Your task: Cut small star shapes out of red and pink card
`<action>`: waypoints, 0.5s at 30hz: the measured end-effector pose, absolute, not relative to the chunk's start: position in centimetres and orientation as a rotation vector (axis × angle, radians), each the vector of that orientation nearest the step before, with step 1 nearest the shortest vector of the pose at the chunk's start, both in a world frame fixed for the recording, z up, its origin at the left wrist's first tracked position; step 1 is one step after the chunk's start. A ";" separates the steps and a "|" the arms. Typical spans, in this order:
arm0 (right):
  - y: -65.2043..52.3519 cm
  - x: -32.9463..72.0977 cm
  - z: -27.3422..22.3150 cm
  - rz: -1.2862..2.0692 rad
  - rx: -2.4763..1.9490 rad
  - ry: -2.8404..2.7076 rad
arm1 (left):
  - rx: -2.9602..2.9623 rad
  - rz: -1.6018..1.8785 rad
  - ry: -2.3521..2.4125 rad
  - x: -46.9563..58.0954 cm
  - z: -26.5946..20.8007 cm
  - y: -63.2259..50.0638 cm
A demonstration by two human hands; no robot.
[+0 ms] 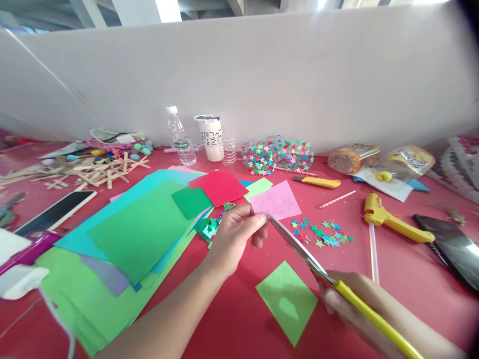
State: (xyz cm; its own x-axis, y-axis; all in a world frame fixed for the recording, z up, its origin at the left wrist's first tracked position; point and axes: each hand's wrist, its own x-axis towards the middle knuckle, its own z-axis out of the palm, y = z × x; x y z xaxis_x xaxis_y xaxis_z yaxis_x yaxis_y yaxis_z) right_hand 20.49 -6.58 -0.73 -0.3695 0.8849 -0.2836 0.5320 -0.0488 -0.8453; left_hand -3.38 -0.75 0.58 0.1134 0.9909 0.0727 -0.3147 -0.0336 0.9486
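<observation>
My left hand (pixel 239 232) is closed in a pinch in the middle of the view. What its fingertips hold, if anything, is too small to make out. In my right hand (pixel 348 294) are scissors (pixel 299 249) with yellow handles; their blade tips reach my left fingertips. Just behind those fingers lies a pink paper square (pixel 277 199) with drawn star outlines. A light green paper square (pixel 287 304), also faintly marked, rests on the red table below the blades. Small cut paper stars (pixel 325 234) are scattered to the right.
Coloured paper sheets (pixel 138 229) spread across the left, near wooden sticks (pixel 108 169) and a phone (pixel 56 212). A water bottle (pixel 181 137), a cup (pixel 210 139) and star-covered bottle pieces (pixel 277 155) stand at the back. Rightward are a yellow cutter (pixel 318 182) and a glue gun (pixel 392 219).
</observation>
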 end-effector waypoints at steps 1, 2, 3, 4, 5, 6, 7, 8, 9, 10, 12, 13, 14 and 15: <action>-6.5 20.3 -0.5 1.393 -1.508 -1.885 | 1.064 1.292 0.857 -3.4 0.6 -0.7; -6.5 20.2 -0.3 1.393 -1.514 -1.884 | 1.058 1.292 0.856 -3.3 0.7 -0.7; -6.5 20.0 -0.1 1.394 -1.521 -1.880 | 1.050 1.293 0.857 -3.3 0.7 -0.7; -6.6 19.9 0.1 1.397 -1.531 -1.873 | 1.041 1.296 0.859 -3.3 0.8 -0.7; -6.6 19.9 0.3 1.398 -1.540 -1.864 | 1.033 1.300 0.860 -3.2 0.8 -0.8; -6.7 19.8 0.5 1.398 -1.550 -1.856 | 1.029 1.305 0.861 -3.2 0.9 -0.8; -6.7 19.8 0.5 1.397 -1.559 -1.851 | 1.030 1.310 0.861 -3.2 0.9 -0.8; -6.8 19.8 0.5 1.394 -1.567 -1.848 | 1.037 1.315 0.860 -3.2 0.9 -0.9; -6.8 19.8 0.5 1.387 -1.568 -1.847 | 1.050 1.319 0.860 -3.2 0.9 -0.9; -6.8 19.8 0.3 1.380 -1.563 -1.848 | 1.068 1.322 0.863 -3.2 0.9 -0.9; -6.7 20.0 -0.1 1.380 -1.548 -1.855 | 1.103 1.324 0.878 -3.3 0.8 -0.9; -6.7 20.0 -0.4 1.386 -1.539 -1.860 | 1.114 1.324 0.889 -3.3 0.8 -0.9; -6.6 20.1 -0.6 1.396 -1.533 -1.866 | 1.120 1.324 0.900 -3.3 0.7 -0.9; -6.6 20.1 -0.7 1.407 -1.530 -1.871 | 1.122 1.323 0.910 -3.4 0.7 -0.9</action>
